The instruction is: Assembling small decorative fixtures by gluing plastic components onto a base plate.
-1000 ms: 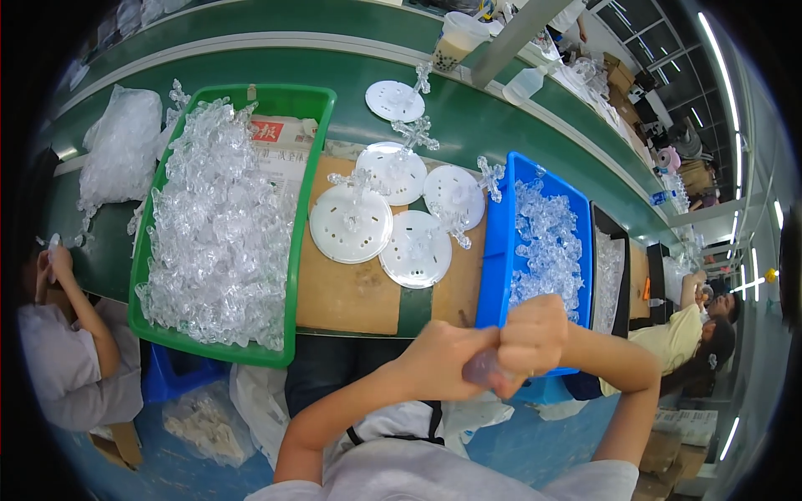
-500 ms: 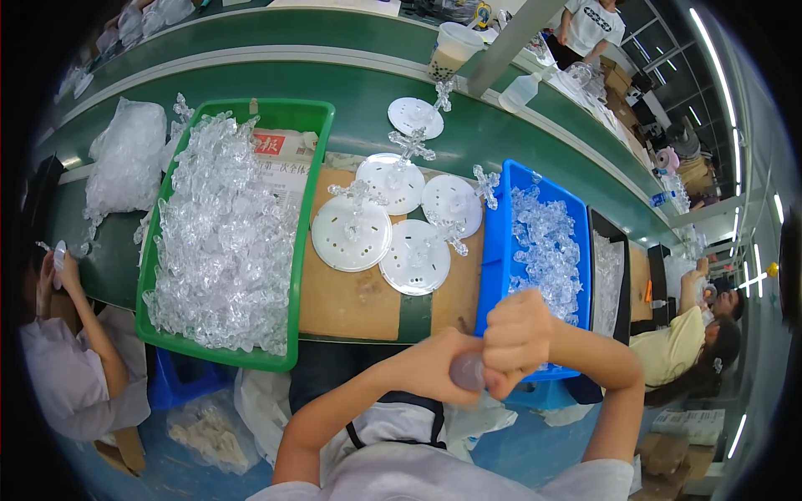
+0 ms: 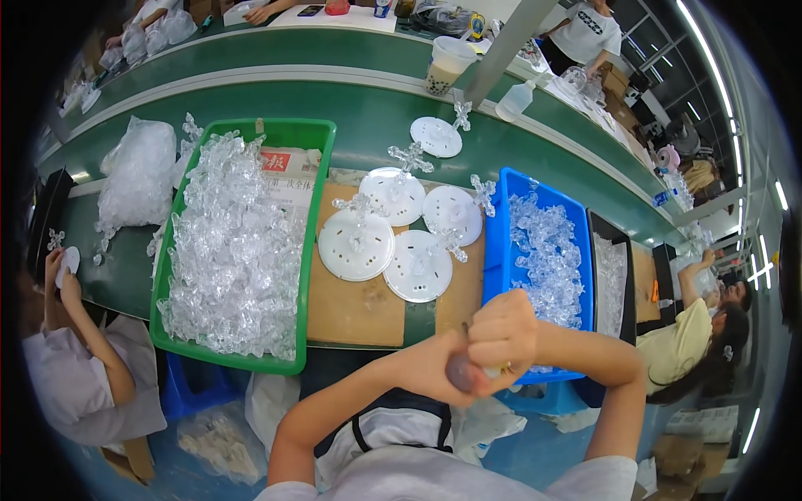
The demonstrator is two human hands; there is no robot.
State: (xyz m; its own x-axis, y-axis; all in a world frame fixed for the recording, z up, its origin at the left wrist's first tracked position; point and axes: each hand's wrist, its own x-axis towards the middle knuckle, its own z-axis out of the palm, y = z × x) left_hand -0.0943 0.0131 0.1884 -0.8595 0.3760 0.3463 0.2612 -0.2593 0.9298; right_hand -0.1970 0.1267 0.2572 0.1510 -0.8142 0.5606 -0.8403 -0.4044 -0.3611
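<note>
In front of my body, both hands meet just left of the blue bin's near end. My left hand (image 3: 428, 366) is closed around a rounded, greyish-purple translucent thing (image 3: 460, 372); its kind is hidden by my fingers. My right hand (image 3: 504, 334) is a fist pressed against the left one, closed on what seems to be the same thing or its other end, which I cannot make out. Beyond the hands, several white round discs (image 3: 356, 245) with slots lie on brown cardboard (image 3: 355, 320), clear plastic flower-shaped pieces (image 3: 409, 157) standing on them.
A green tray (image 3: 302, 334) heaped with clear plastic pieces stands left. At right is a blue bin (image 3: 496, 259) of similar pieces, then a black tray (image 3: 627, 321). A drink cup (image 3: 449, 65) and a squeeze bottle (image 3: 518, 100) stand at the back. Co-workers sit on both sides.
The scene has shifted slightly downward in view. My two hands stay together, and my right fist has turned a little over the held thing.
</note>
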